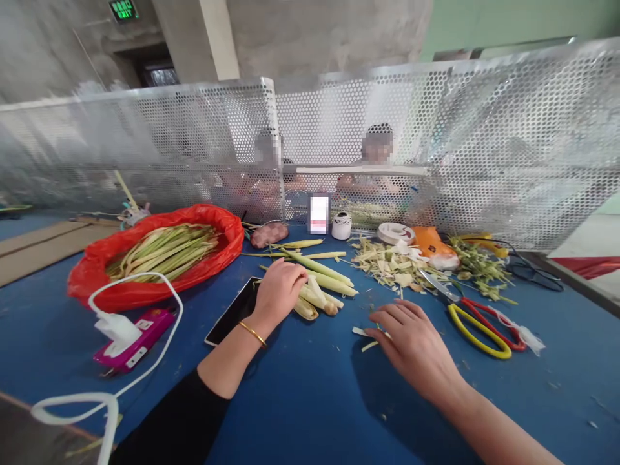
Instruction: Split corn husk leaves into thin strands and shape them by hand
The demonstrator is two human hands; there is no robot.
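My left hand (279, 294), with a gold bangle at the wrist, is over the left end of a small heap of pale green, leaf-wrapped stalks (334, 283). Its fingers are curled together, and whatever lies inside them is hidden. Lower and to the right, my right hand (411, 345) is just above the blue table, thumb and fingers drawn together around thin pale plant strips (371, 345) whose ends stick out to the left. Part of a black phone or tablet (232, 313) shows beneath my left forearm.
A red plastic bag (87, 278) of long stalks stands left, near a purple power strip (135, 339) with a white cable. Peelings (382, 265), a tape roll (396, 233) and red-yellow scissors (479, 329) lie right. People sit behind the perforated metal screen (329, 123).
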